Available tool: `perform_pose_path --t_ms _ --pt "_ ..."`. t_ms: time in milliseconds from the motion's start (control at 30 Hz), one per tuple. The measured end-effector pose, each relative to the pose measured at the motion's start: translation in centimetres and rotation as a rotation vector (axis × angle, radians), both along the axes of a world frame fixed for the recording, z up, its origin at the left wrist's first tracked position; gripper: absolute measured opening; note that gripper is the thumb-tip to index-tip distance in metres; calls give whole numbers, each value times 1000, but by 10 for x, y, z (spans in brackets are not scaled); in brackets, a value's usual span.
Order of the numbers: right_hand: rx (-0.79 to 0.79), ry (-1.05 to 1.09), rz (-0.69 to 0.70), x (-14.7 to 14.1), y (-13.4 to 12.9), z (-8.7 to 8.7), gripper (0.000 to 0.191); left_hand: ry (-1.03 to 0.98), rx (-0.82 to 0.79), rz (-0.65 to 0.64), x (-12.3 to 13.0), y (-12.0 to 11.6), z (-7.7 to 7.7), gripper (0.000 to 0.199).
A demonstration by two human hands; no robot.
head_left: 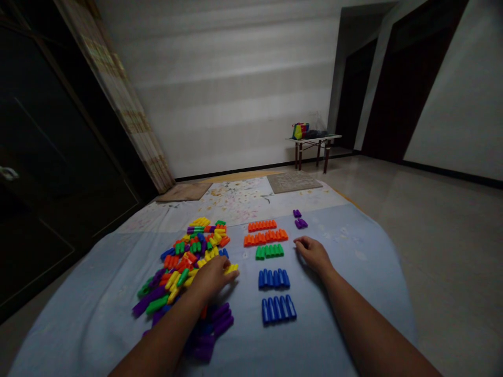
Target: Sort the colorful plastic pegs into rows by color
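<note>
My left hand [211,276] is at the right edge of a mixed heap of bullet-shaped plastic blocks [181,277], its fingers closed on yellow blocks [231,268]. My right hand [314,254] rests on the cloth with fingers loosely curled and a small gap between the tips; nothing shows in it. Between the hands lie neat rows: two of orange blocks [265,237], one of green blocks [269,252], two of blue blocks [279,310]. Just beyond my right hand are two small groups of purple blocks [301,224].
A pale blue floral cloth [338,324] covers the round table. Two flat boards [294,182] lie at its far edge. Farther back, a small table [314,139] by the wall bears a colourful bag [300,131]. A dark cabinet [51,152] stands at the left.
</note>
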State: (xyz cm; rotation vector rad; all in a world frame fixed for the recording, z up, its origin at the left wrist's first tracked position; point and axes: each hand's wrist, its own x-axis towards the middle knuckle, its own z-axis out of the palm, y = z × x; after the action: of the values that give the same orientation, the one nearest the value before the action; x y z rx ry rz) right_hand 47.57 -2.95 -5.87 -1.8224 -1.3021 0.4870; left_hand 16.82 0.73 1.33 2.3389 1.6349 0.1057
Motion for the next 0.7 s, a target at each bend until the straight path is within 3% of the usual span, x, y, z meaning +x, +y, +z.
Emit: perform_pose_path --t_ms 133,300,367,533,700 --pt "-1 17 3 -1 -1 2 29 -239 -124 15 -3 7 3 57" --pt "12 8 3 -1 -3 4 28 -213 -198 -67 -8 4 11 64" --pt "14 9 3 -1 -4 4 28 -169 -205 -104 -8 2 7 60" --pt "25 15 8 0 -2 2 28 -47 -108 -174 -5 3 -5 26" --pt "26 3 4 1 0 0 27 -10 -158 -131 -2 -1 0 33"
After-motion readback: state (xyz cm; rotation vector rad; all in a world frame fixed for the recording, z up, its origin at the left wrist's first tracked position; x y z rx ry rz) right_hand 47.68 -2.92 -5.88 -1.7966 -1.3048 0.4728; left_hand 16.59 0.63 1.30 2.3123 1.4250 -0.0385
